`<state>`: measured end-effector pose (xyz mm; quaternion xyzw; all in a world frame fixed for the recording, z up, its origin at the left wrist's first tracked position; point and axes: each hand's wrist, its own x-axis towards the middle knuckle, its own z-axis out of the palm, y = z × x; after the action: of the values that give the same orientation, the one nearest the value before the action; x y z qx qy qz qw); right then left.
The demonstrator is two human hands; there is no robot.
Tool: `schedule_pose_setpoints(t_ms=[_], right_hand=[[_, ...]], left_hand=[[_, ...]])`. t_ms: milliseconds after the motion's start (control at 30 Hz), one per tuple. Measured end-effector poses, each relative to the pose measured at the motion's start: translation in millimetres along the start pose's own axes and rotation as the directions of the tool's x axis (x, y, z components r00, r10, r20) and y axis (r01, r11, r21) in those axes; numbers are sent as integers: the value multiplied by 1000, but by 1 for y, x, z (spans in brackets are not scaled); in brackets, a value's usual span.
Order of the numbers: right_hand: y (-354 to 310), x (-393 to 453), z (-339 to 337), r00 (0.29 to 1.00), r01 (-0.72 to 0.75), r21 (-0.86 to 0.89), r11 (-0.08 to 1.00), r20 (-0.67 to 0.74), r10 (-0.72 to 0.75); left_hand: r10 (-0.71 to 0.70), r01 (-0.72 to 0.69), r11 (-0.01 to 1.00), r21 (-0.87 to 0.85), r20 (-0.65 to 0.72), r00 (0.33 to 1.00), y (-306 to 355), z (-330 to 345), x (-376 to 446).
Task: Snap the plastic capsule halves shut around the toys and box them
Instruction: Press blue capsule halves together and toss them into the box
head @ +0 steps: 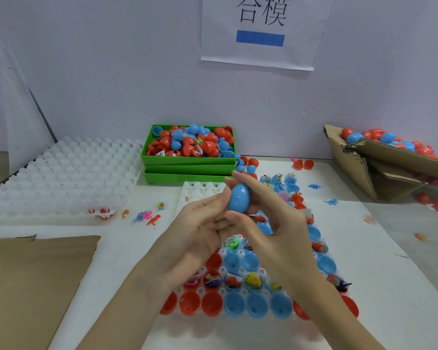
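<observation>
- Beyond the hands, against the wall, green bins point(187, 168) stand stacked; the top one is heaped with red and blue capsule halves and a few toys.
- To the left of the hands lies an empty white tray point(61, 173); small loose toys point(147, 215) lie on the worktop point(364, 261) between it and the hands.
- Far right, a tilted carton point(390, 157) holds closed red and blue capsules.
- Under and just past the hands sits a second white tray point(200, 188), its cups filled with open red and blue halves point(238, 304); several halves hold toys.
- A brown card sheet point(36, 286) lies at lower left, and a paper sign point(261, 31) hangs on the wall.
- The blue capsule point(239, 198) is closed and held up above the tray, between both hands. Its long axis runs nearly upright, tipped slightly right at the top.
- The left hand point(200, 228) is palm up, fingers loosely curved, its fingertips touching the capsule's left side.
- The right hand point(276, 223) grasps the capsule: index finger on the top end, thumb under the lower end, the other fingers curled behind.
</observation>
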<state>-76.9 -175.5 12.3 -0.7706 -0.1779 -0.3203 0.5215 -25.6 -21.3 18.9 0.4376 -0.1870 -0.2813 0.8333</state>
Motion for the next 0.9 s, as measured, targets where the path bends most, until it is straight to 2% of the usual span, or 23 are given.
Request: schedule_pose_setpoints(t_ms=[67,133,233,367,467,633,733,833,900], right_hand=[[-5,0,-1,998,-70,149,986,14,68],[-8,0,-3,998,-61,162,985,18,58],[-13,1,-3,1000,-9,80,997,14,8],[-19,1,-2,991,120,-165,979,-45,-129],[-18,1,-6,986,139,-271,953,-50,-158],[-17,3,-7,987,134,-320,938,-37,-154],[-14,5,-7,985,129,-351,927,-63,-161],[-15,-3,-5,983,115,-346,931,-94,-156],[-12,3,-2,987,84,-351,933,-98,-126]], left_hand=[[34,-34,999,-16,37,999,1,2,-2],[48,-46,999,-21,73,996,1,3,-5],[61,-59,998,-26,79,995,0,5,-6],[92,-90,994,-55,32,995,-8,13,-4],[132,-131,990,-50,9,991,-13,17,-3],[106,-107,993,-52,-20,994,-15,17,0],[67,-62,995,-77,75,995,-14,16,0],[-22,42,986,-163,121,992,-14,15,3],[-38,60,985,-163,138,990,-15,15,4]])
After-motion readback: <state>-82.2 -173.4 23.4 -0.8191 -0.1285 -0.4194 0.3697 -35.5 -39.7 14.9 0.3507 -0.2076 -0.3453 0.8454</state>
